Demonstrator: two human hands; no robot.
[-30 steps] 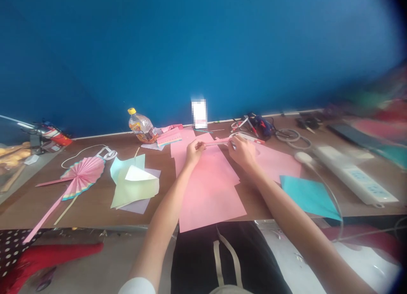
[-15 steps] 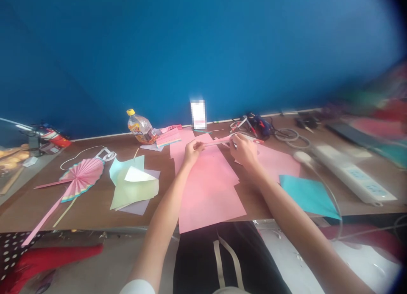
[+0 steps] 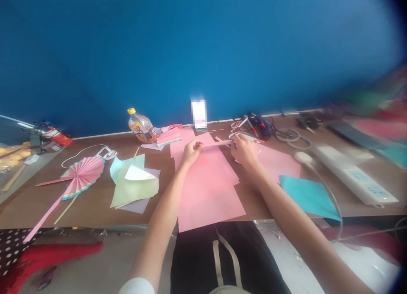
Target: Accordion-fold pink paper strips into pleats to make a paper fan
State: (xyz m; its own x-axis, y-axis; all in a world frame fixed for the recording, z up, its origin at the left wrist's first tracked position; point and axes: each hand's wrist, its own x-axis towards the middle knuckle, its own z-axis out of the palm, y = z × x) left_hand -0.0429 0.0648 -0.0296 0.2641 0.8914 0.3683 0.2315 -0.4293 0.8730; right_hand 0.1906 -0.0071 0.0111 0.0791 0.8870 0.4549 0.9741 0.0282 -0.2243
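Note:
A narrow pink paper strip (image 3: 216, 144) is stretched between my two hands above the pink sheets. My left hand (image 3: 191, 152) pinches its left end, fingers closed. My right hand (image 3: 243, 149) is closed around the right end. A slim white object with a red tip (image 3: 254, 139) sticks out beyond the right hand's fingers; its kind is unclear, and the fingers hide part of it. Below the hands lie overlapping pink paper sheets (image 3: 208, 200), and another pink sheet (image 3: 276, 160) is at the right.
On the left are a folded pink paper fan (image 3: 83, 175) and pale green paper (image 3: 136, 192). A yellow-capped bottle (image 3: 142, 126) stands at the back. To the right lie teal paper (image 3: 307, 196), a white power strip (image 3: 356, 175) and cables (image 3: 289, 135). A blue wall (image 3: 203, 52) rises behind.
The pink strip has become slightly more level as my left hand shifted a little. My right hand has hardly moved, and the papers lie as before.

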